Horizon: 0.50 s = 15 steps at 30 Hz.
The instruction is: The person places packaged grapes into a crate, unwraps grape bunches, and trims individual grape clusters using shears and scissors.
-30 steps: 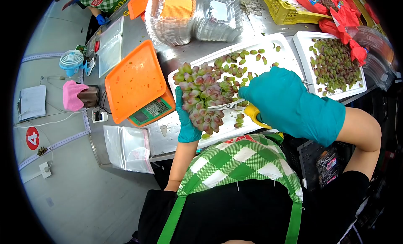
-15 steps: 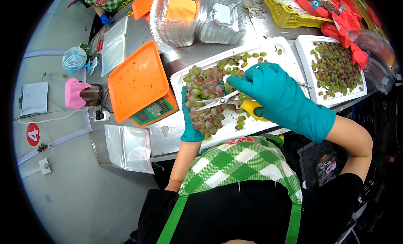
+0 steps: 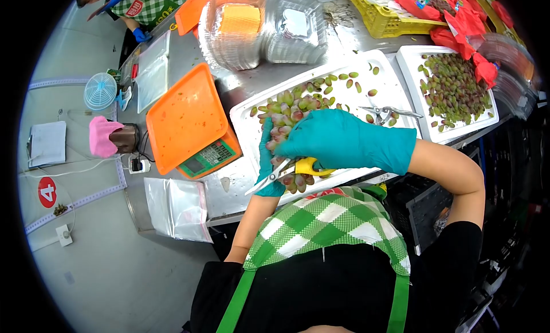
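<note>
A bunch of green and purple grapes point(image 3: 285, 111) is over a white tray point(image 3: 396, 84). My left hand point(image 3: 266, 155), in a teal glove, is wrapped around the bunch's left side. My gloved right hand point(image 3: 349, 139) reaches across the bunch and holds yellow-handled scissors point(image 3: 276, 176). The blades point left and down, across the lower grapes and close to my left hand. My right fingertips are at the grapes, and much of the bunch is hidden behind this hand. Metal shears point(image 3: 389, 113) lie in the tray near loose grapes point(image 3: 344, 77).
A scale with an orange pan point(image 3: 186, 118) stands on the left, with plastic bags point(image 3: 177, 207) below it. Stacked clear containers point(image 3: 240, 35) are at the back. To the right is a second white tray with loose grapes point(image 3: 455, 89). Another person's blue-gloved hand point(image 3: 141, 35) is far left.
My right hand has moved left and down with the scissors, onto the bunch, uncovering the shears in the tray. The scissors now point further down and left. My left hand still holds the bunch.
</note>
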Available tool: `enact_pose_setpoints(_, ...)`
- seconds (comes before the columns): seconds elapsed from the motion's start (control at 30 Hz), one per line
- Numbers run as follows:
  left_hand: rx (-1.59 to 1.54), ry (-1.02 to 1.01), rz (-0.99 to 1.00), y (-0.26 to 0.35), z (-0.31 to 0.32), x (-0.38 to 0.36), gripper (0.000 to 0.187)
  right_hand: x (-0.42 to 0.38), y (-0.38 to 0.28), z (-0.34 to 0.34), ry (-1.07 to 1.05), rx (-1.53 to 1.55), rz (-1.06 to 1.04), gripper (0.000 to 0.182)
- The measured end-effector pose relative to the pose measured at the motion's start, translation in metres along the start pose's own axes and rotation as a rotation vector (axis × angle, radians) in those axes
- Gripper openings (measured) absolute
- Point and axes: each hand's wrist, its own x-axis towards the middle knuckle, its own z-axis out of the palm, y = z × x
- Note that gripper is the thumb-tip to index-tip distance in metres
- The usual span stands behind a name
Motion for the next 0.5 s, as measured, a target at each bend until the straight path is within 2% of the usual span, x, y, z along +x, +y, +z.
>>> enact_pose_setpoints(0.07, -0.001, -0.020, -0.048, -0.001, -0.001, -0.002, 0.049, 0.000, 0.001, 0.002, -0.026, -0.012, 0.020, 0.028)
enact_pose_setpoints(0.17, 0.237, 0.085, 0.166, -0.012, -0.016, 0.000, 0.048, 0.000, -0.001, 0.005, -0.007, -0.018, 0.079, 0.028)
enact_pose_setpoints(0.23, 0.056, -0.132, 0.073, -0.011, -0.048, 0.015, 0.047, 0.000, 0.000, 0.012, 0.034, 0.008, 0.167, 0.031)
enact_pose_setpoints(0.27, 0.016, -0.132, 0.050, -0.011, -0.058, 0.017, 0.047, 0.000, 0.001, 0.018, 0.058, 0.035, 0.229, 0.033)
enact_pose_setpoints(0.33, -0.063, -0.129, 0.006, -0.004, -0.038, 0.014, 0.047, 0.002, 0.002, 0.020, 0.069, 0.081, 0.348, 0.034)
enact_pose_setpoints(0.4, -0.151, -0.210, 0.075, -0.004, -0.008, 0.016, 0.047, 0.005, 0.000, 0.010, 0.044, 0.122, 0.466, 0.032)
enact_pose_setpoints(0.43, 0.056, -0.106, 0.092, -0.002, 0.000, 0.009, 0.046, 0.006, -0.001, 0.006, 0.117, 0.253, 0.536, 0.033)
enact_pose_setpoints(0.47, 0.057, -0.080, 0.134, 0.001, 0.002, 0.008, 0.046, 0.006, 0.002, 0.007, 0.228, 0.345, 0.522, 0.030)
enact_pose_setpoints(0.5, 0.040, -0.078, 0.094, 0.004, -0.002, 0.007, 0.047, 0.004, 0.006, 0.007, 0.337, 0.437, 0.507, 0.028)
